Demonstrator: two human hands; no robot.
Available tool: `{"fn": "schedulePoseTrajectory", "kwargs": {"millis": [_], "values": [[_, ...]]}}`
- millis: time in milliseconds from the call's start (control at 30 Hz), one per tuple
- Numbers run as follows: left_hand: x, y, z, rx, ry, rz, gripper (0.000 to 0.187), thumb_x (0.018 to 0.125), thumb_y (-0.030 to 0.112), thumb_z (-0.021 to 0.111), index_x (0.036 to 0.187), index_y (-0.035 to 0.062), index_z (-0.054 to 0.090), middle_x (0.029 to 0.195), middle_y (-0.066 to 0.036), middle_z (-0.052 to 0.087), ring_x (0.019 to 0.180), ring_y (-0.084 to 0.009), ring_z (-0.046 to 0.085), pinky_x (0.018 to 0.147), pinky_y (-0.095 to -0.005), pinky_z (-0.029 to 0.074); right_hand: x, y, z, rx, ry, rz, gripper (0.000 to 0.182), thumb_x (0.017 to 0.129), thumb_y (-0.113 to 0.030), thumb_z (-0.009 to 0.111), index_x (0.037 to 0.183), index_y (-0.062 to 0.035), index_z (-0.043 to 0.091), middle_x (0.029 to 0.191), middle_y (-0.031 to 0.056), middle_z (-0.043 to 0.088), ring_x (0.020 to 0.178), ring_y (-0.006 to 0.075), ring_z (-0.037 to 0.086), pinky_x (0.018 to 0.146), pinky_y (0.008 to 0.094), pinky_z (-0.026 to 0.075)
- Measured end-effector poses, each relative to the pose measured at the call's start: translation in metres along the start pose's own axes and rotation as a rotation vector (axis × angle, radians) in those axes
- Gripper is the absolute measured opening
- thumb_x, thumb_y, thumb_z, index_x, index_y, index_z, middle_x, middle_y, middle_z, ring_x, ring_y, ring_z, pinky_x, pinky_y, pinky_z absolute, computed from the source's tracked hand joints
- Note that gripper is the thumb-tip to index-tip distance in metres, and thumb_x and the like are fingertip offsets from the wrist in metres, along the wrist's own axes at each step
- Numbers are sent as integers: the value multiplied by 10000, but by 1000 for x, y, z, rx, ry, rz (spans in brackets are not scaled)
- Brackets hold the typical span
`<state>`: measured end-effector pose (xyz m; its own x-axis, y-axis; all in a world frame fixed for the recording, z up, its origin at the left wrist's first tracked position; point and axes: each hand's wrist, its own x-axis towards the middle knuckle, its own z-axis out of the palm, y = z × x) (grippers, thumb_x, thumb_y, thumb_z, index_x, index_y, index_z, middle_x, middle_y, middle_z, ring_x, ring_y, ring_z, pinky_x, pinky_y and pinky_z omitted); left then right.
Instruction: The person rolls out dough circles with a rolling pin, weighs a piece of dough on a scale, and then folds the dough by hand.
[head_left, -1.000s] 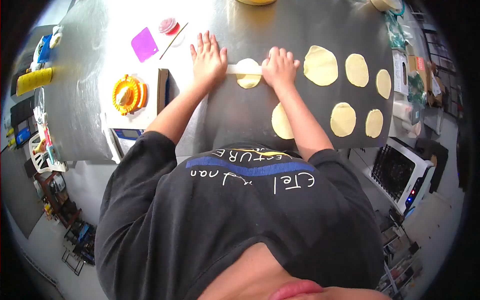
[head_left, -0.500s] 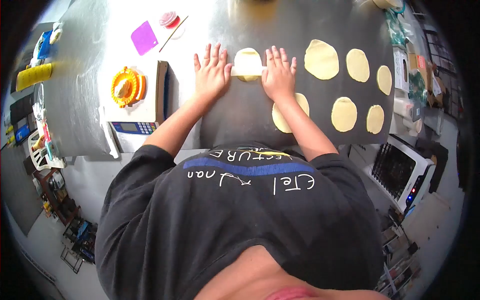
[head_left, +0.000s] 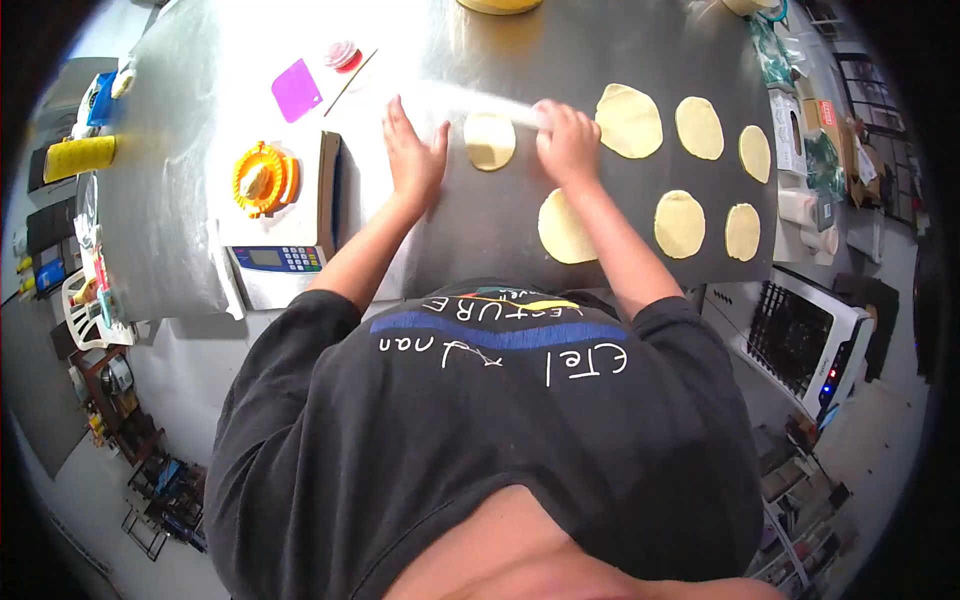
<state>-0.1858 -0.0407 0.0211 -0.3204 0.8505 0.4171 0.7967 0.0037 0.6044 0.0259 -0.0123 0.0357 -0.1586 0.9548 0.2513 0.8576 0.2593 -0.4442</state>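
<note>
My right hand (head_left: 568,143) is wrapped round one end of a white rolling pin (head_left: 475,102), which slants up to the left past the far edge of a small dough round (head_left: 489,141). The pin looks blurred. That dough round lies flat on the metal table between my hands. Left of it, my left hand (head_left: 417,163) has let its fingers apart and holds nothing; its thumb points up. A larger dough round (head_left: 567,228) lies partly under my right forearm. Another big flat round (head_left: 630,121) is just right of my right hand.
Several smaller dough rounds (head_left: 679,224) lie to the right on the metal table (head_left: 480,245). At left, an orange dumpling mould (head_left: 262,178) sits on a digital scale (head_left: 279,240). Beyond are a purple scraper (head_left: 296,90), a thin stick (head_left: 351,82) and a small lidded tub (head_left: 343,55).
Both hands lay flat on the rolling pin over the dough. Now the left hand is off it, and the right hand grips one end, with the pin raised off the dough and tilted.
</note>
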Motion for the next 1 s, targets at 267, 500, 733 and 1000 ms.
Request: {"fn": "schedulePoseTrajectory", "kwargs": {"millis": [267,500,733,1000], "values": [[27,9,46,120,-722,582,559,833,190,599,1317,-9,401,1227,-184,522,1191,-331,460,1005,-408,381,60,47,38,-158,56,150,330,821,-112,433,1119,-136,573,977,100,632,957,306,586,844,456,447],[76,33,58,222,-1177,393,351,734,137,613,1078,72,641,1048,-163,612,1001,-333,580,877,-409,476,65,49,47,-226,9,190,430,809,-119,458,1231,-156,528,1143,78,553,1112,275,476,941,446,378],[88,53,19,46,-1327,580,252,698,111,595,930,26,641,959,-171,587,909,-323,582,789,-396,482,58,35,35,-167,-4,144,518,742,-138,524,1258,-141,485,1175,115,499,1126,296,434,988,458,328],[66,14,-12,-744,-1353,-688,276,805,108,569,1070,63,506,948,-55,556,861,-166,600,785,-319,524,45,31,40,-123,175,136,556,710,-149,566,1255,-106,466,1167,116,488,1129,298,426,1009,457,311]]}}
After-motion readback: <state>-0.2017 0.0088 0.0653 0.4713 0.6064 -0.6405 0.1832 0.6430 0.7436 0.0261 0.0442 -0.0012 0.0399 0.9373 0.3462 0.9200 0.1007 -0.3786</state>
